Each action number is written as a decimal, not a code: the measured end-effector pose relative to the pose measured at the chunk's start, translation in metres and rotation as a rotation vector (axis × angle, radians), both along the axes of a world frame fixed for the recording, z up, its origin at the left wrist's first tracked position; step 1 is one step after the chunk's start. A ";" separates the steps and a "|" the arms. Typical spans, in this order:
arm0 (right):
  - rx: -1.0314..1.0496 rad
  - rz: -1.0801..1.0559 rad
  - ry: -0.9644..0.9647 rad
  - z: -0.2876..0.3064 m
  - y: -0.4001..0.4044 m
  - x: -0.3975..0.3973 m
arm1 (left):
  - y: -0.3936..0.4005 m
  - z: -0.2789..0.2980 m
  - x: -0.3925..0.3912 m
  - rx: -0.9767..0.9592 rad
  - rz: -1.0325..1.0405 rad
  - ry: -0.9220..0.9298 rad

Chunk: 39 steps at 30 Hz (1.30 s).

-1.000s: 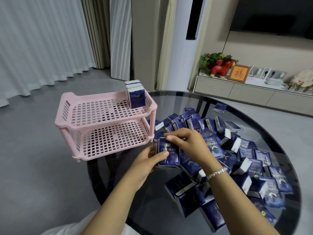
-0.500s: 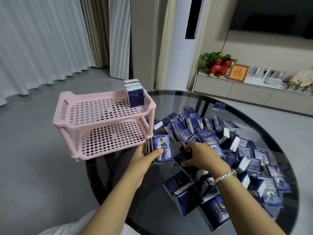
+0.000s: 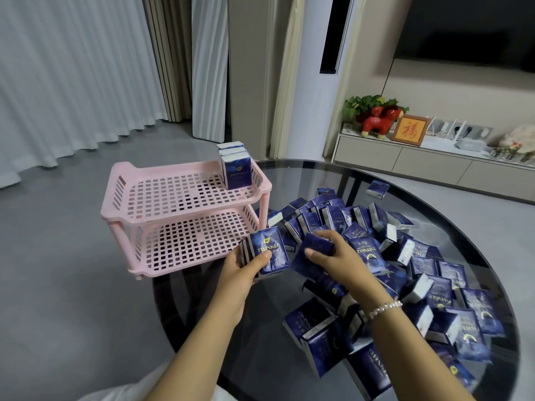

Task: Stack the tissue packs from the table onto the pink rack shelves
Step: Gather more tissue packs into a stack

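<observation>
Left hand grip: clasps upright pack bundle. Right hand grip: clasps single pack. Advice: square edges, then shelve on pink rack.

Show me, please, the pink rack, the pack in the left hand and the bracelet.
pink rack (image 3: 185, 195), head view, top shelf grid.
pack in the left hand (image 3: 269, 250), head view, printed front.
bracelet (image 3: 382, 309), head view, beads on right wrist.

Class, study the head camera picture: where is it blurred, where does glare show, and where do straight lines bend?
Head view: the pack in the right hand is smeared by motion; the glass table reflects pale light along its far rim; curtains and the cabinet bow toward the edges, a wide-angle effect.
</observation>
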State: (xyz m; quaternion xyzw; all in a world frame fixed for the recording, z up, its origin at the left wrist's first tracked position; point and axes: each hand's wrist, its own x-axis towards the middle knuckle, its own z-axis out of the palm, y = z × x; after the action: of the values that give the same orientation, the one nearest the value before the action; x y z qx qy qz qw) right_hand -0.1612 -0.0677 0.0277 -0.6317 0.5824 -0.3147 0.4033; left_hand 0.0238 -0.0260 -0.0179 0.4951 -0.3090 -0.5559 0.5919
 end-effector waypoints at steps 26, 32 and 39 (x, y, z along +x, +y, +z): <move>0.139 0.141 -0.661 -0.016 0.017 0.049 | 0.003 0.008 0.015 -0.019 -0.077 -0.055; 0.414 0.610 -0.567 -0.010 -0.012 0.038 | 0.010 0.010 0.044 -0.044 -0.251 -0.156; 0.381 0.895 -0.229 -0.016 -0.022 0.055 | 0.022 0.001 0.070 0.007 -0.471 -0.534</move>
State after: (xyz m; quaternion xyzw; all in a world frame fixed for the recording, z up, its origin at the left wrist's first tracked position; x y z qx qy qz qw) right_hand -0.1058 -0.0896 0.0117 -0.6962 0.2532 -0.0659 0.6685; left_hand 0.0941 -0.0040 -0.0171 0.5402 -0.5564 -0.5292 0.3442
